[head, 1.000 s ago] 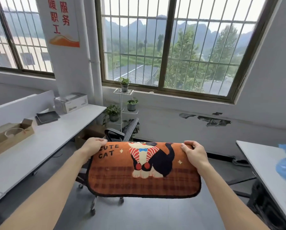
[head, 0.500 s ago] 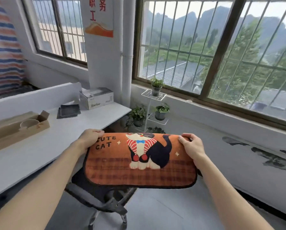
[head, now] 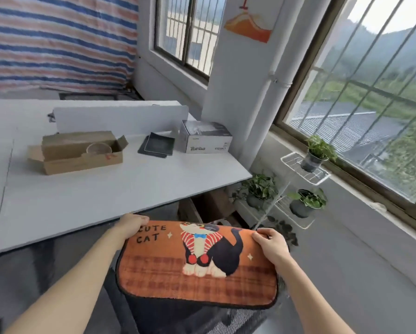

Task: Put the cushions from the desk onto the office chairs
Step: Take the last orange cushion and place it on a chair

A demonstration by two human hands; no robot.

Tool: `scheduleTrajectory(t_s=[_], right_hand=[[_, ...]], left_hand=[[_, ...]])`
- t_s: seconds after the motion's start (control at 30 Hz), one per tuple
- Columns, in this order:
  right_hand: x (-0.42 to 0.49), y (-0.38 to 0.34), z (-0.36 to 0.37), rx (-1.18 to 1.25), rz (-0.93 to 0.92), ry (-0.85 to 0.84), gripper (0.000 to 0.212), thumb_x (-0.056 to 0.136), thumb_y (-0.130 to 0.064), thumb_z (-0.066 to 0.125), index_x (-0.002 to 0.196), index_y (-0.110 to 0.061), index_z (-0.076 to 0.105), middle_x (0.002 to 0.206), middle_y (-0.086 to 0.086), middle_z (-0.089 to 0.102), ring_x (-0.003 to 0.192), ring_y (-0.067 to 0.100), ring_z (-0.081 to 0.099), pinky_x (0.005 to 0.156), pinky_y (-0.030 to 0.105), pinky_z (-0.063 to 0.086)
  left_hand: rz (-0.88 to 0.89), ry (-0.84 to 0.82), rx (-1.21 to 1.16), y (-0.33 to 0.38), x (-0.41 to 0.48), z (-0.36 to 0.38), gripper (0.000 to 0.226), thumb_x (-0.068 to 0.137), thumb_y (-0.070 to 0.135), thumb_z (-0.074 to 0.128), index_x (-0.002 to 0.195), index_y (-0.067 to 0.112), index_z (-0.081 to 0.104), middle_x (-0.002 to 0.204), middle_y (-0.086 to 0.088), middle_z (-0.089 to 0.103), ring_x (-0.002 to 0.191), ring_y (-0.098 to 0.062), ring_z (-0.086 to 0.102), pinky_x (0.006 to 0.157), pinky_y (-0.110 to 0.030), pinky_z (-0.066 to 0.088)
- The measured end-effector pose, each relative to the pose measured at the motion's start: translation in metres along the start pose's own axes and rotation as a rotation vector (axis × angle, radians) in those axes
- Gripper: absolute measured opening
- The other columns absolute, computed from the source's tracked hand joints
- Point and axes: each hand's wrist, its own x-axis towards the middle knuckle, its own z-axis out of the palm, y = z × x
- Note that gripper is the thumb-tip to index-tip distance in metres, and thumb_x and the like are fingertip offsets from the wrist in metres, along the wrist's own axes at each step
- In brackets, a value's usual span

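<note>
The cushion is orange with a plaid near half, a cartoon cat in a striped top and the words CUTE CAT. It is held in the air, roughly level, at about 6 o'clock in the view. The left grip, a bare hand, clasps the far left corner at the cushion's 10 o'clock, with fingers curled over the edge beside the lettering. The right grip clasps the far right corner at 2 o'clock, its fingers folded over the black-bound rim. Under the cushion sits the dark office chair, mostly hidden by it; whether cushion and seat touch cannot be told. At the cushion's 11 o'clock spreads the white desk, whose near edge lies just beyond the left grip. On the desk, toward 10 o'clock, lies an open cardboard box with a pale round object inside. To the box's 3 o'clock is a dark flat pad, then a white carton near the desk's far corner. A low white divider panel stands upright behind all three. At 2 o'clock from the cushion a white wire plant stand carries potted green plants on its tiers — one pot up top, two lower down. Behind the stand runs a barred window, and a striped tarp covers the wall at 11 o'clock.
</note>
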Motion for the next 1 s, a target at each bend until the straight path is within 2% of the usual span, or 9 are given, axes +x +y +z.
scheduleTrajectory(t_s=[0.1, 0.27, 0.53, 0.6, 0.63, 0.7, 0.8, 0.87, 1.0], right_hand=[[0.038, 0.011, 0.029, -0.062, 0.043, -0.084, 0.026, 0.088, -0.035, 0.076, 0.110, -0.021, 0.073, 0.110, 0.002, 0.073, 0.102, 0.020, 0.067, 0.096, 0.038, 0.053], [0.083, 0.035, 0.075, -0.166, 0.067, -0.228, 0.029, 0.088, -0.031, 0.077, 0.113, -0.016, 0.073, 0.112, 0.006, 0.073, 0.106, 0.023, 0.067, 0.098, 0.040, 0.052], [0.156, 0.071, 0.142, -0.263, 0.078, -0.471, 0.023, 0.092, -0.031, 0.072, 0.113, -0.022, 0.071, 0.121, 0.005, 0.070, 0.113, 0.025, 0.064, 0.102, 0.040, 0.048], [0.178, 0.077, 0.154, -0.273, 0.064, -0.512, 0.020, 0.094, -0.032, 0.068, 0.114, -0.027, 0.070, 0.124, 0.002, 0.069, 0.114, 0.024, 0.063, 0.101, 0.039, 0.048], [0.189, 0.080, 0.161, -0.270, 0.051, -0.519, 0.018, 0.095, -0.032, 0.066, 0.113, -0.029, 0.069, 0.125, 0.001, 0.068, 0.112, 0.024, 0.062, 0.098, 0.038, 0.049], [0.215, 0.089, 0.177, -0.253, 0.035, -0.532, 0.017, 0.096, -0.030, 0.062, 0.112, -0.033, 0.067, 0.123, 0.000, 0.068, 0.105, 0.023, 0.062, 0.086, 0.035, 0.049], [0.252, 0.098, 0.205, -0.228, 0.011, -0.518, 0.018, 0.098, -0.027, 0.057, 0.113, -0.033, 0.065, 0.116, 0.002, 0.068, 0.099, 0.025, 0.062, 0.077, 0.033, 0.046], [0.270, 0.106, 0.224, -0.216, -0.011, -0.506, 0.016, 0.100, -0.026, 0.056, 0.112, -0.035, 0.062, 0.112, 0.001, 0.068, 0.097, 0.026, 0.064, 0.075, 0.034, 0.048], [0.296, 0.146, 0.272, -0.196, -0.016, -0.513, 0.016, 0.101, -0.024, 0.056, 0.111, -0.035, 0.062, 0.109, -0.002, 0.065, 0.091, 0.021, 0.061, 0.063, 0.028, 0.045]], left_hand=[[-0.061, 0.031, 0.031, -0.028, 0.025, 0.009, 0.011, 0.096, 0.015, 0.062, 0.087, 0.021, 0.063, 0.089, 0.000, 0.058, 0.084, -0.019, 0.053, 0.080, -0.027, 0.040], [-0.210, 0.094, 0.030, -0.076, 0.047, 0.022, 0.023, 0.093, 0.008, 0.056, 0.077, 0.023, 0.051, 0.077, 0.006, 0.047, 0.075, -0.017, 0.043, 0.064, -0.029, 0.033], [-0.448, 0.208, 0.039, -0.141, 0.069, 0.054, 0.035, 0.092, 0.004, 0.056, 0.068, 0.027, 0.044, 0.072, 0.008, 0.042, 0.063, -0.008, 0.039, 0.064, -0.029, 0.031], [-0.528, 0.247, 0.016, -0.148, 0.076, 0.065, 0.018, 0.094, 0.006, 0.059, 0.084, 0.021, 0.054, 0.081, 0.003, 0.049, 0.072, -0.012, 0.048, 0.077, -0.031, 0.035], [-0.548, 0.267, -0.016, -0.149, 0.082, 0.071, 0.014, 0.095, 0.009, 0.060, 0.106, 0.015, 0.058, 0.098, -0.003, 0.057, 0.088, -0.019, 0.056, 0.086, -0.033, 0.038], [-0.579, 0.331, -0.037, -0.155, 0.100, 0.087, 0.054, 0.097, 0.017, 0.061, 0.146, 0.009, 0.040, 0.141, -0.014, 0.050, 0.129, -0.031, 0.049, 0.106, -0.039, 0.035], [-0.577, 0.415, -0.059, -0.169, 0.124, 0.114, 0.064, 0.099, 0.024, 0.059, 0.154, 0.010, 0.030, 0.154, -0.014, 0.039, 0.139, -0.032, 0.040, 0.110, -0.040, 0.033], [-0.588, 0.462, -0.102, -0.186, 0.139, 0.132, 0.059, 0.100, 0.025, 0.057, 0.153, 0.010, 0.032, 0.146, -0.015, 0.048, 0.129, -0.032, 0.050, 0.102, -0.040, 0.039], [-0.612, 0.605, -0.101, -0.233, 0.173, 0.169, 0.039, 0.102, 0.021, 0.051, 0.139, 0.011, 0.044, 0.105, -0.014, 0.064, 0.079, -0.025, 0.060, 0.067, -0.035, 0.046]])
